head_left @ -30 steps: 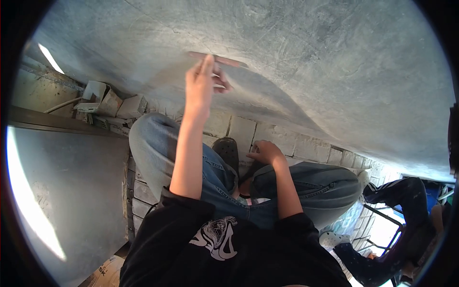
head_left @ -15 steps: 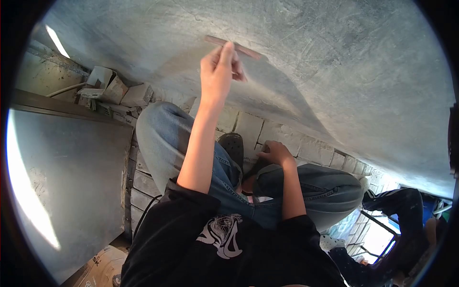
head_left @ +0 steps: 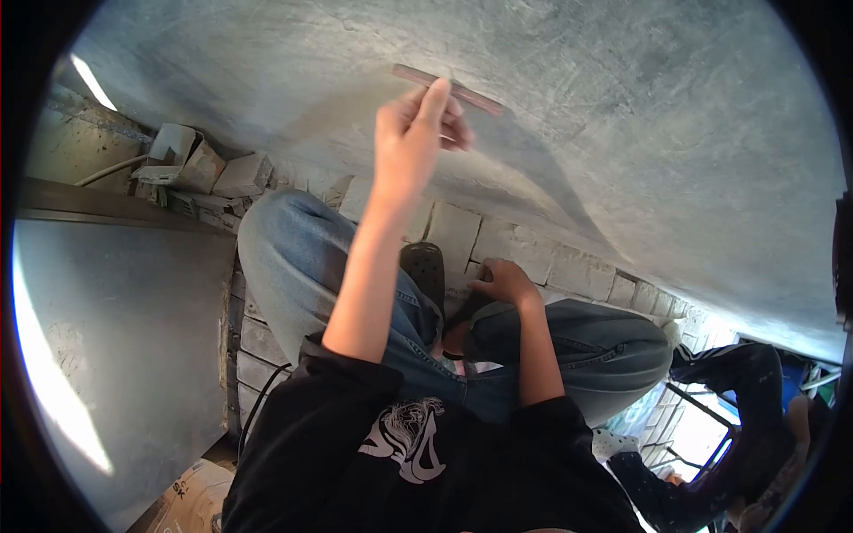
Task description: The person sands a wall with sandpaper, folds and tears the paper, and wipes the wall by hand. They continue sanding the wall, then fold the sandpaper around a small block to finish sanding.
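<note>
In the head view, my left hand (head_left: 413, 133) pinches a thin reddish-brown bar (head_left: 475, 98) between thumb and fingers. The bar lies against the grey, scuffed wall surface (head_left: 622, 115), slanting down to the right, and the hand casts a shadow beside it. Lower down, my right hand (head_left: 514, 284) hangs loosely over a dark shoe by my bent right leg. Its thumb and fingers are apart, with the fingertips partly hidden. A black clog (head_left: 423, 271) shows between my knees on the pale brick floor (head_left: 455, 233).
A smooth grey panel (head_left: 133, 329) stands at the left. Broken bricks and an opened carton (head_left: 187, 164) lie at the wall's foot. A cardboard box (head_left: 187, 497) is at bottom left. Another person (head_left: 746, 417) in dark clothes is at the lower right, near a dark frame.
My left hand and the bar have shifted slightly right along the surface. The whole view has moved slightly. My right hand stays by the shoe.
</note>
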`<move>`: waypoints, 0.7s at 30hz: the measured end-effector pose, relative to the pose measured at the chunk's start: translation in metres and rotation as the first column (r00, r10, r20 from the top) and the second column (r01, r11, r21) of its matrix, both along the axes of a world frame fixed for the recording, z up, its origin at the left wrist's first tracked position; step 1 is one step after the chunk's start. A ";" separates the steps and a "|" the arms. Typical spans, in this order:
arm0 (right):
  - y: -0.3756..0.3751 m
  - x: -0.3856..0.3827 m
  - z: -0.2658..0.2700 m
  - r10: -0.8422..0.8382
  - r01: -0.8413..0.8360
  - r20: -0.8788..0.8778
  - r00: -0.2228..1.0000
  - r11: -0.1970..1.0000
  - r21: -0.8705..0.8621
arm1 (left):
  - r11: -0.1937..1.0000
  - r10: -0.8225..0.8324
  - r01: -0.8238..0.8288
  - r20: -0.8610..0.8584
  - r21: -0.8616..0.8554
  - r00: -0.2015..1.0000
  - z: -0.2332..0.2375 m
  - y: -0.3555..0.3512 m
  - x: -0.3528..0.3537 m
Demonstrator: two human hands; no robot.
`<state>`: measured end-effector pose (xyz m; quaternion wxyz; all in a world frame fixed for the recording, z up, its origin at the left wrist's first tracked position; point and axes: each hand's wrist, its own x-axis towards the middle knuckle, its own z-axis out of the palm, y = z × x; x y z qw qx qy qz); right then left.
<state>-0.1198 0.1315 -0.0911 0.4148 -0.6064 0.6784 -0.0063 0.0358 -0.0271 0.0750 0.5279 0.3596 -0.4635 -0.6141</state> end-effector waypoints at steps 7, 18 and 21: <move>-0.016 0.019 0.009 0.006 -0.003 0.093 0.996 0.999 -0.033 | 0.937 -0.309 0.280 0.125 0.207 0.943 -0.040 0.023 -0.035; -0.013 0.008 0.011 0.013 -0.013 0.002 1.000 1.000 0.009 | 0.995 -0.094 0.090 0.080 0.049 0.992 -0.002 -0.003 0.007; -0.013 0.014 -0.018 0.046 -0.034 0.108 0.993 0.993 -0.111 | 0.975 -0.211 0.199 0.125 0.099 0.969 -0.024 0.010 -0.016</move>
